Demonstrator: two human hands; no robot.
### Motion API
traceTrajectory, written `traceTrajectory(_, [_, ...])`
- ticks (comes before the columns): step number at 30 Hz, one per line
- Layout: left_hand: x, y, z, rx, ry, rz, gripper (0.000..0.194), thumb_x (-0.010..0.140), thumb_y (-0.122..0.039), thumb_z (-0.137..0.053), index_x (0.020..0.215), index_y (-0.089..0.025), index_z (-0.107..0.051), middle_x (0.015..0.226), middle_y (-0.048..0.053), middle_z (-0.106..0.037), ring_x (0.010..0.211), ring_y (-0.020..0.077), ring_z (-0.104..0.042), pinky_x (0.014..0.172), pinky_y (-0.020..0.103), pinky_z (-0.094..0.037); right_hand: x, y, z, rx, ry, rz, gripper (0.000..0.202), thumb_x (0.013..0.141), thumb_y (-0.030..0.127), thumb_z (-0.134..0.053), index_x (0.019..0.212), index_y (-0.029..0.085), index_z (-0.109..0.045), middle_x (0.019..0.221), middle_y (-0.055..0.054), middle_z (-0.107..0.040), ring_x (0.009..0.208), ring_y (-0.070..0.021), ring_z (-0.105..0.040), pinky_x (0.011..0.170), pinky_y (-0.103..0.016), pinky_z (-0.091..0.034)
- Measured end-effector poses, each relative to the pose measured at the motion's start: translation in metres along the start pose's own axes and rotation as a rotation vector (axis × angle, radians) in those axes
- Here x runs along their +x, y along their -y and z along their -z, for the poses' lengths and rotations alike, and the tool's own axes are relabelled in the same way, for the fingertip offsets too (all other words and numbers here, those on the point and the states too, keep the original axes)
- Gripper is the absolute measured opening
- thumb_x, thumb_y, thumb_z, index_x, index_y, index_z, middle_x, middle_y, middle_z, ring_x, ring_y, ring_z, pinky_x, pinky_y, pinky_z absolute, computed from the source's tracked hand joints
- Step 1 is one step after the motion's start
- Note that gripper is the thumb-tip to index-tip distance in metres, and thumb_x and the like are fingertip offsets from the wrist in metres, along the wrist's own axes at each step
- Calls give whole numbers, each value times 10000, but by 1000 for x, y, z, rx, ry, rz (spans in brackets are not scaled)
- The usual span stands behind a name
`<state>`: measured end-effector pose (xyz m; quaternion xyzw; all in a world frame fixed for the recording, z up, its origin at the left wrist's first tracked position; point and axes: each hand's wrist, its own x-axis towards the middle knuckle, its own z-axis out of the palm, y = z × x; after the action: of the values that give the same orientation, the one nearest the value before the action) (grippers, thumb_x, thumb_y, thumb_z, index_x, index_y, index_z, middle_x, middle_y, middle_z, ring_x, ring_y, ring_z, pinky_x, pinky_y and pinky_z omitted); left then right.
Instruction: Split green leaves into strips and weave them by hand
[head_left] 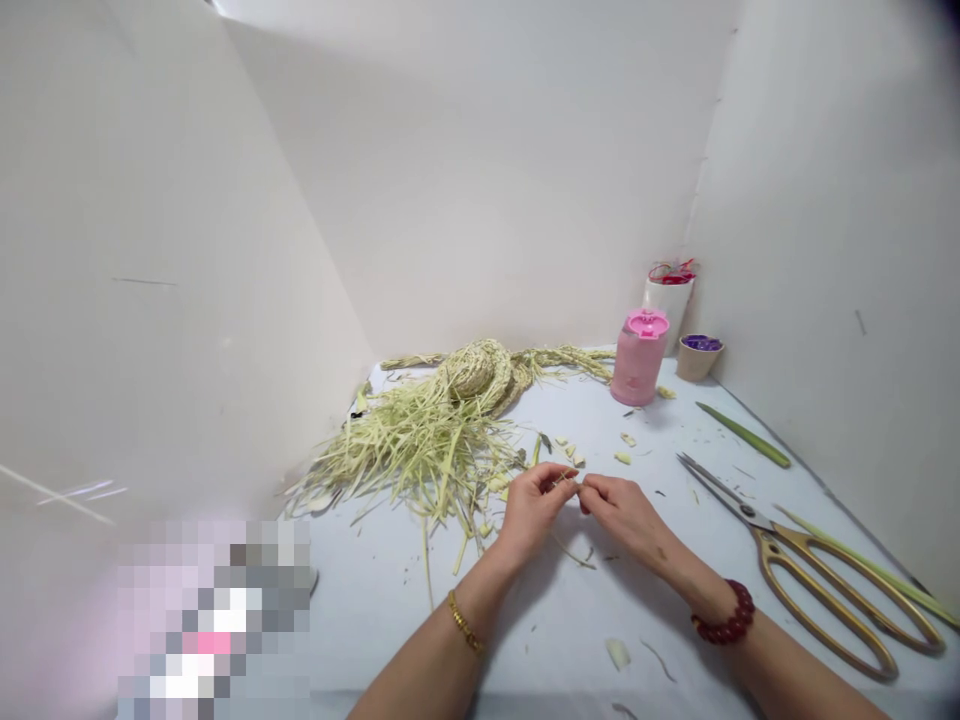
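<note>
My left hand (536,510) and my right hand (616,515) meet fingertip to fingertip above the middle of the white table (555,660). Thin green strands show at the left fingertips, pinched between thumb and index finger. The right fingers are curled closed against the left ones; what they grip is too small to make out. Behind and left of my hands lies a loose heap of pale green plant strips (427,450), with a coiled braid (480,370) at its back.
Gold-handled scissors (810,570) lie at the right, beside a long green stem (862,565) and a green leaf piece (742,435). A pink bottle (640,360), a white cup (669,295) and a small cup with purple contents (699,358) stand behind. Scraps are scattered about.
</note>
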<state>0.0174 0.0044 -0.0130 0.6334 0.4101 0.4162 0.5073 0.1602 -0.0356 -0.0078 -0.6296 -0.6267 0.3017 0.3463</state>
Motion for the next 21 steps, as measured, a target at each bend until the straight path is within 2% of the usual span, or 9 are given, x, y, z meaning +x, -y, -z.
traceTrajectory(6, [-4,-6,1,110,-4,-53,169,746,-272,-610,792,-155,-723,723,22,-652,656,130,-503,633,245,-390,-1,-4,-3,-40,23,13,260,802,287,-364,574,199,-452,537,24,-492,546,-133,-435,551,-258,-289])
traceTrajectory(10, [-5,-2,2,139,20,-106,209,804,-297,-540,748,-159,-687,701,10,-623,665,131,-500,640,237,-385,-4,-2,-3,-54,-7,41,311,831,341,-382,569,200,-471,530,20,-496,550,-139,-442,555,-263,-304])
traceTrajectory(13, [-4,2,1,95,19,-65,218,809,-306,-532,735,-148,-662,659,1,-586,623,119,-468,613,230,-368,-6,0,-4,37,-40,19,279,835,407,-429,739,198,-588,580,17,-560,548,-146,-471,560,-262,-347])
traceTrajectory(15, [-4,3,0,75,13,-40,208,797,-306,-547,735,-144,-661,648,2,-575,620,120,-463,608,227,-362,-6,0,-4,127,-46,2,275,823,429,-459,797,197,-604,596,19,-573,539,-144,-474,546,-257,-362])
traceTrajectory(18, [-5,0,0,79,1,-42,237,814,-319,-526,786,-150,-690,678,9,-585,654,133,-490,636,232,-377,-5,-4,-3,177,-122,5,276,793,435,-503,647,203,-540,580,24,-535,566,-142,-468,544,-248,-365])
traceTrajectory(21, [-7,-7,2,82,-38,-69,315,860,-323,-448,854,-168,-722,725,23,-603,726,152,-533,708,250,-403,-5,-8,-1,226,-242,-27,286,779,461,-532,658,204,-560,572,25,-531,561,-143,-461,539,-251,-369])
